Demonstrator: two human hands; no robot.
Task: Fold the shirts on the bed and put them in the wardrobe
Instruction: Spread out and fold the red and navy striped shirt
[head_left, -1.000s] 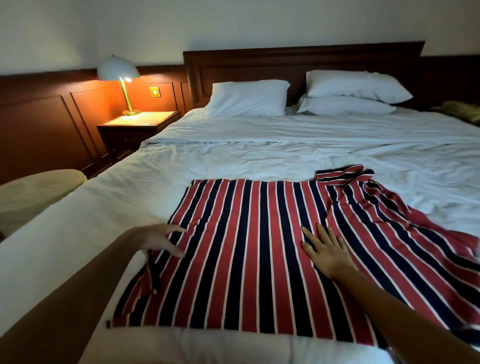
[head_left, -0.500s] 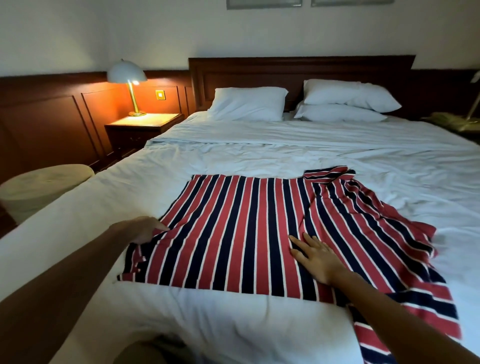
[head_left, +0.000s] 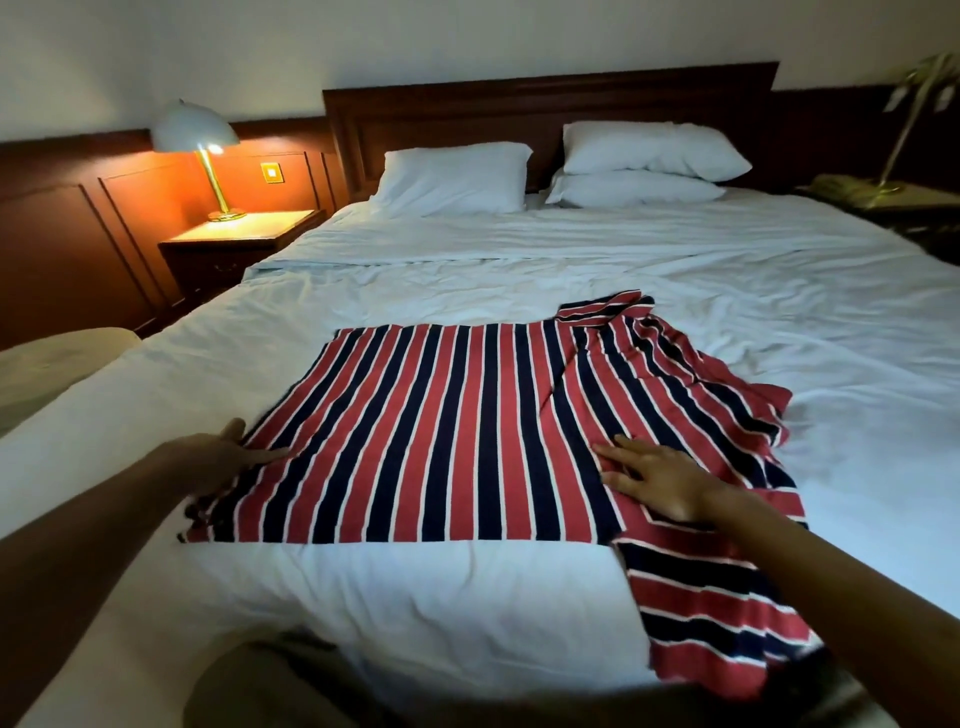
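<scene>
- The red, dark blue and white striped cloth shirt (head_left: 441, 431) lies on the big bed with white sheets (head_left: 519, 260), down at the end close to the person.
- Its left and middle parts lie flat. Its right part is all rumpled, and one piece trails down to the near edge of the bed.
- The left hand (head_left: 228, 457) rests on the left edge of the shirt. Its fingers are straight on the cloth and its thumb sticks up. It does not seem to hold anything.
- The right hand (head_left: 657, 486) lies flat with its fingers spread, pressing the shirt just right of the middle, beside a crease.
- This looks like the smoothing step, before any fold is made.
- To do it well, keep both hands flat and push the bumps out to the sides.
- One hand should stay pressed down so the shirt does not slide on the sheet.
- The rumpled right side needs pulling straight first, or the fold will come out crooked.
- The near left corner of the shirt is bunched and dark, so I cannot tell what is tucked there.
- In the rumpled part I cannot tell sleeve from collar.
- The right arm covers some of the trailing piece.
- No wardrobe and no other shirt shows here.
</scene>
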